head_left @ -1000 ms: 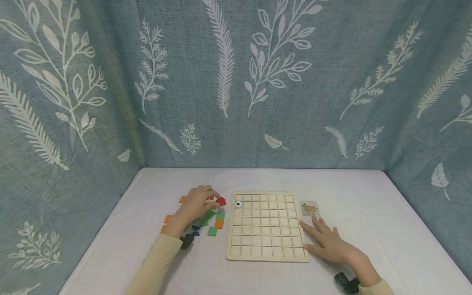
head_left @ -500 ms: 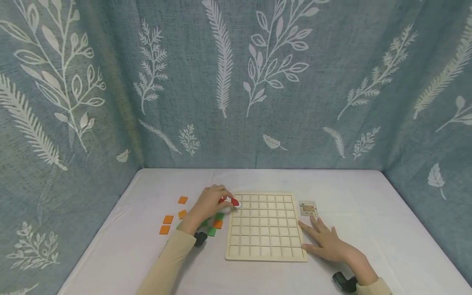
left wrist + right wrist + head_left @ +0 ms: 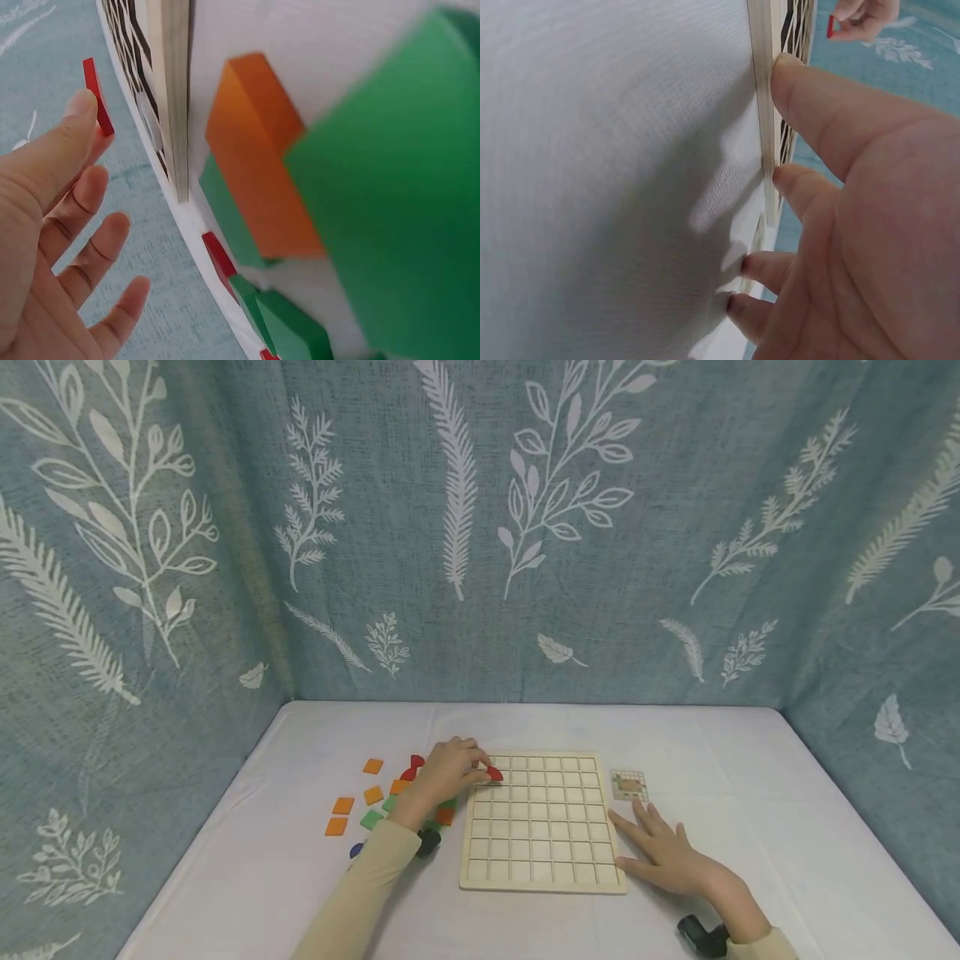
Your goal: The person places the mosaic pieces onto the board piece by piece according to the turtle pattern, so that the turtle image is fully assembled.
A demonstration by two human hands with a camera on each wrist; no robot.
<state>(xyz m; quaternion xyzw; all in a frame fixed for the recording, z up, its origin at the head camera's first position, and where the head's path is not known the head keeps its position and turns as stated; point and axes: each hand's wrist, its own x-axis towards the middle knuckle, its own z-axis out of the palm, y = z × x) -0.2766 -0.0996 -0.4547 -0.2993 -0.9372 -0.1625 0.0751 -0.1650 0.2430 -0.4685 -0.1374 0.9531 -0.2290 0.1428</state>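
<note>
My left hand (image 3: 448, 772) pinches a small red tile (image 3: 495, 774) with a curved edge between thumb and forefinger. It holds the tile above the upper left of a pale wooden grid board (image 3: 543, 886). In the left wrist view the red tile (image 3: 98, 97) is seen edge-on, apart from the board (image 3: 169, 97). A white disc (image 3: 148, 118) sits in the board there; in the head view the hand hides it. My right hand (image 3: 672, 856) lies with spread fingers at the board's right edge. Its thumb (image 3: 832, 105) and forefinger touch the rim in the right wrist view.
Left of the board lie loose tiles: several orange squares (image 3: 342, 806), green ones (image 3: 371, 819), red curved ones (image 3: 409, 773) and a blue one (image 3: 356, 851). A small picture card (image 3: 628, 786) lies right of the board. A patterned curtain (image 3: 480, 635) stands behind the table.
My left hand has moved right from the loose tiles to over the board's upper left, carrying the red tile. The right hand has stayed at the board's edge.
</note>
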